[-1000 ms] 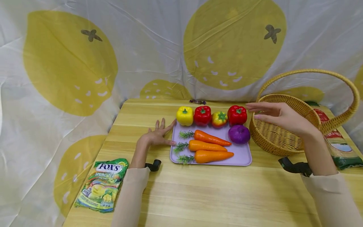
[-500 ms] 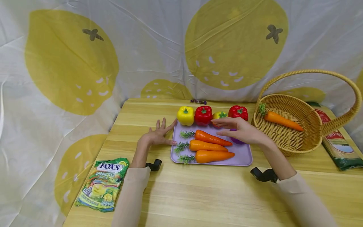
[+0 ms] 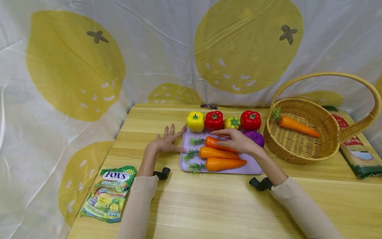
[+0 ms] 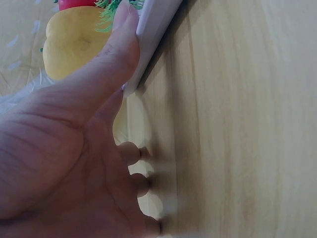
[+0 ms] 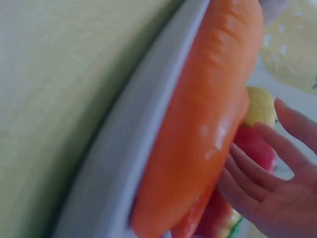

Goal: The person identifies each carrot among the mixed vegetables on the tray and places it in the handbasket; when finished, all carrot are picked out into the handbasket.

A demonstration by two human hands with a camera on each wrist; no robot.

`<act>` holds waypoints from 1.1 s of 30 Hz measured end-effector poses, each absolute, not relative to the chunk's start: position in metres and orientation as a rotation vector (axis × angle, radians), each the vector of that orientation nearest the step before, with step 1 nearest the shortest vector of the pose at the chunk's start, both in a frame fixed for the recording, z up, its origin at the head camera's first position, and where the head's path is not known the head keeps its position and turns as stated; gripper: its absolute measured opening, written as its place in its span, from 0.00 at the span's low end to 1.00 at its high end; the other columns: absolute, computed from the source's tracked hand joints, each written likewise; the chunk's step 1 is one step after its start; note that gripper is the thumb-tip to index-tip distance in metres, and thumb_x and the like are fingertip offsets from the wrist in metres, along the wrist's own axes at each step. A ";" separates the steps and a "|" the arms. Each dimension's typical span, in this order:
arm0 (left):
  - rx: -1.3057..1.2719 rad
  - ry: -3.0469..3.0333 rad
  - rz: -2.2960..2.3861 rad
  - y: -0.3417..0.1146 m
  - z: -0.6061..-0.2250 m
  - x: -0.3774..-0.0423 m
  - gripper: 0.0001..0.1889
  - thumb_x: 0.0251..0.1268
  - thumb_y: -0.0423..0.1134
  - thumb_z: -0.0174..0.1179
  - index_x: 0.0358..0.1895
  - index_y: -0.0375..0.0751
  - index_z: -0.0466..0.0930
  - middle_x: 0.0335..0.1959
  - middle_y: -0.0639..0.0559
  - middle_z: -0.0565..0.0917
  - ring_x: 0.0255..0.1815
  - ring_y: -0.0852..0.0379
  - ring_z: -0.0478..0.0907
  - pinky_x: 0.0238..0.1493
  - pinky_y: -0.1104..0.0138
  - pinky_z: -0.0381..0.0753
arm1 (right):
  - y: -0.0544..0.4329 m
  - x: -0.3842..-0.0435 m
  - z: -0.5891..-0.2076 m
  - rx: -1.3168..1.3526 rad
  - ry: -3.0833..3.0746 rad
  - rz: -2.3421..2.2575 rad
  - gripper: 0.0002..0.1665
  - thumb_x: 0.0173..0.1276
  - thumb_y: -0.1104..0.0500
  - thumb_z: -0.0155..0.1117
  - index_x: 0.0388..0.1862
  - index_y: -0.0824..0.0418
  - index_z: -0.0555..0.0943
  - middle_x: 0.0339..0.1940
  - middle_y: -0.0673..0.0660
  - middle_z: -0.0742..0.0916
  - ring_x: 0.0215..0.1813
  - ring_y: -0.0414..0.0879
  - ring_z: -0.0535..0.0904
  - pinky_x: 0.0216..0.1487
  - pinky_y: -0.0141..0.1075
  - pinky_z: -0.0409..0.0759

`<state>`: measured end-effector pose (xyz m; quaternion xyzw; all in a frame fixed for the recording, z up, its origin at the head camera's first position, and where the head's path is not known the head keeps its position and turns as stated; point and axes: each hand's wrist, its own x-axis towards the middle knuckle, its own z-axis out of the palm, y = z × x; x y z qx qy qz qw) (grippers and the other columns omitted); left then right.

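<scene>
My left hand rests on the table with fingers spread, its thumb at the left rim of a lilac tray. In the left wrist view the thumb lies along the tray's edge. Three orange carrots with green tops lie side by side on the tray: the far carrot, the middle carrot and the near carrot. Over the far carrot, partly covering it, is my right hand, thumb and fingers apart. The right wrist view shows those fingers loosely extended beside the carrots, holding nothing.
Along the tray's far side sit a yellow pepper, two red peppers, a yellow-red one and a purple onion. A wicker basket with another carrot stands right. A candy bag lies left.
My right hand has moved left from over the basket to above the far carrot on the tray, uncovering the carrot in the basket. My left hand has stayed at the tray's edge.
</scene>
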<state>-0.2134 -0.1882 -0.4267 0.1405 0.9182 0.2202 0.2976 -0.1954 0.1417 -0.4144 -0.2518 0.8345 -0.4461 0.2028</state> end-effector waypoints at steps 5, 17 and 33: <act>0.373 2.440 0.578 -0.189 -0.427 -0.214 0.54 0.67 0.61 0.65 0.85 0.66 0.33 0.83 0.37 0.19 0.83 0.34 0.12 0.77 0.29 0.21 | 0.138 -0.195 -0.419 -0.695 2.332 -1.241 0.29 0.76 0.59 0.64 0.73 0.63 0.75 0.70 0.65 0.82 0.73 0.63 0.76 0.74 0.57 0.73; 0.368 2.431 0.601 -0.189 -0.427 -0.214 0.54 0.68 0.61 0.65 0.85 0.66 0.33 0.83 0.37 0.19 0.83 0.35 0.12 0.77 0.29 0.21 | 0.129 -0.196 -0.423 -0.714 2.348 -1.258 0.28 0.76 0.61 0.64 0.72 0.65 0.76 0.67 0.67 0.84 0.68 0.62 0.80 0.71 0.55 0.77; 0.371 2.439 0.591 -0.188 -0.427 -0.213 0.55 0.67 0.61 0.66 0.85 0.66 0.33 0.84 0.36 0.20 0.83 0.34 0.13 0.77 0.28 0.22 | 0.130 -0.201 -0.431 -0.643 2.394 -1.212 0.26 0.74 0.61 0.66 0.70 0.59 0.80 0.64 0.64 0.86 0.57 0.55 0.86 0.50 0.35 0.84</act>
